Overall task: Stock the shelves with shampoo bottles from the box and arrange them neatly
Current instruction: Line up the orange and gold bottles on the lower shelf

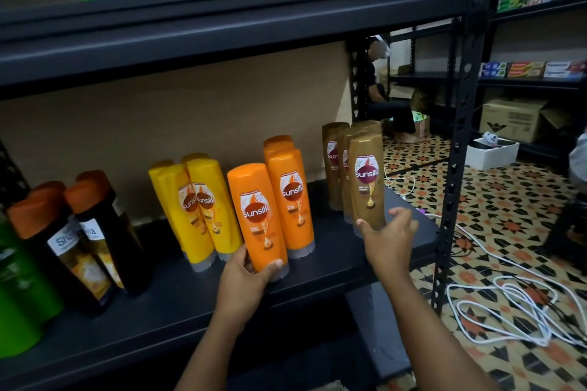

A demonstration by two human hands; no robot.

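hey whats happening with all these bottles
A person is stocking a dark metal shelf with shampoo. The left hand grips the front orange bottle near its base, at the head of the orange row. The right hand holds the base of the front brown bottle at the shelf's right end. Yellow bottles and black bottles with orange caps already stand in groups further left.

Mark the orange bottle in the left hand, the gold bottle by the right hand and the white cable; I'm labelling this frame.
orange bottle [259,216], head view, label.
gold bottle [367,178], head view, label.
white cable [508,314], head view, coil on floor.
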